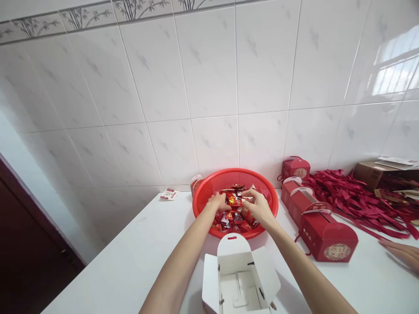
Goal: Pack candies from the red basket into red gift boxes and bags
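A red plastic basket (268, 192) with a mesh wall holds many small red-wrapped sweets (234, 220). Both hands reach into it. My left hand (220, 202) is at the left side of the basket, its fingers by a red and gold packet (234, 199); whether it grips anything is unclear. My right hand (257, 204) is on the right, thumb and forefinger curled near the same packets; what lies between them is too small to name. Below the basket, between my forearms, an open box (240, 281) shows its white inside, with flaps spread and no contents visible.
Several closed red boxes (327, 237) line up right of the basket. Beyond them lie a heap of dark red ribbons (347, 200) and a brown carton (369, 174). Another person's hand (401, 253) rests at the right edge. A printed card (169, 194) lies left, near the tiled wall.
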Demonstrator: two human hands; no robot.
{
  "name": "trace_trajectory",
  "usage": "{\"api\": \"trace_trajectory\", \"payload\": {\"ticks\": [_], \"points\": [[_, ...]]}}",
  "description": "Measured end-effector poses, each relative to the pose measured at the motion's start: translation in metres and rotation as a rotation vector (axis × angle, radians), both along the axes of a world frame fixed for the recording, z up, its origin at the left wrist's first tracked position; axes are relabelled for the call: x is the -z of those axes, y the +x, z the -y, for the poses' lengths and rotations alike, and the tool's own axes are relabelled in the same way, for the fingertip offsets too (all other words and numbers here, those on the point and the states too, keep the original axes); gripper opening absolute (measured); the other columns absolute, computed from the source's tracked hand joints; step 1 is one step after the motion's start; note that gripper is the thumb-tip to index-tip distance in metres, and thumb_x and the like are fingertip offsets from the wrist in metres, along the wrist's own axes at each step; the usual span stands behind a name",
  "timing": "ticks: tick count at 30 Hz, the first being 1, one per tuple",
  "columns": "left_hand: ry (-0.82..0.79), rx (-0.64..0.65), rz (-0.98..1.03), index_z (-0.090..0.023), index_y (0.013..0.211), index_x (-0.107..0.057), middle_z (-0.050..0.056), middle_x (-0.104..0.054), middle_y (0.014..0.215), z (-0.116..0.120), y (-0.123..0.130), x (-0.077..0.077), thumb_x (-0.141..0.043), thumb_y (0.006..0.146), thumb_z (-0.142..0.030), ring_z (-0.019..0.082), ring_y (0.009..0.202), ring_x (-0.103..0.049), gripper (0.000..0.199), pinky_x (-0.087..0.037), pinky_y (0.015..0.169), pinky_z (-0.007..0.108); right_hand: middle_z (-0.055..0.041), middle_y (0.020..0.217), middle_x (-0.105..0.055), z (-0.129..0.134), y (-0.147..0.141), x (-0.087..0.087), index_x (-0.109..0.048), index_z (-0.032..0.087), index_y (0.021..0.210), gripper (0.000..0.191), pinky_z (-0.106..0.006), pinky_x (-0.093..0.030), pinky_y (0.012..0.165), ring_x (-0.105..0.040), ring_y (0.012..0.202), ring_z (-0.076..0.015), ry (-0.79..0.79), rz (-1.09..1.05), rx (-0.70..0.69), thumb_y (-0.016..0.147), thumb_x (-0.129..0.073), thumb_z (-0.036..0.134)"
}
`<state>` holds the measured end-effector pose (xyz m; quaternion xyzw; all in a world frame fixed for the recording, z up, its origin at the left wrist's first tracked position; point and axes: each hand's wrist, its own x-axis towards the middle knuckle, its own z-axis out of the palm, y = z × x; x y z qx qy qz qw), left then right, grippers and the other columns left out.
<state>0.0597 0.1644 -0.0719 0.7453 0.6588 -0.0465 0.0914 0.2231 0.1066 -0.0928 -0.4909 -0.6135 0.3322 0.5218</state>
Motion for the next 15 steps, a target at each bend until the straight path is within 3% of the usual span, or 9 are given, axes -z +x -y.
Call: {"api": "trace_trajectory", "payload": {"ticks": [5,11,15], "points": [[0.003,0.028,-0.007,-0.022,0.12,-0.062,0.015,-0.058,0.139,0.0013,0.0003,-0.0039,-0.063,0.083,-0.046,0.034,0.123,-0.059,0.043,-0.051,0.096,0.04,-0.0037,0.089,-0.07,-0.0006,0.0007,-0.0017,-0.061,0.021,0.082,0.023,-0.03,-0.048,0.066,-0.063,0.07,-0.0181,0.055,-0.064,0.08,0.062,-0.049,0.024],[0.035,0.038,0.006,-0.025,0.119,-0.065,0.012,-0.065,0.132,0.0015,0.0001,-0.005,-0.055,0.088,-0.037,0.032,0.119,-0.063,0.034,-0.053,0.091,0.037,-0.0037,0.079,-0.069,-0.0032,0.0011,-0.0007,-0.062,0.021,0.081,0.02,-0.032,-0.048,0.067,-0.062,0.072,-0.0204,0.057,-0.108,0.074,0.065,-0.051,0.026],[0.058,0.019,0.04,-0.027,0.117,-0.066,0.01,-0.068,0.126,0.0,-0.0011,-0.0035,-0.05,0.091,-0.032,0.03,0.11,-0.068,0.032,-0.056,0.086,0.036,-0.004,0.082,-0.07,-0.0037,0.0012,-0.0008,-0.062,0.021,0.081,0.02,-0.032,-0.049,0.07,-0.063,0.074,-0.0204,0.061,-0.119,0.058,0.065,-0.052,0.027]]}}
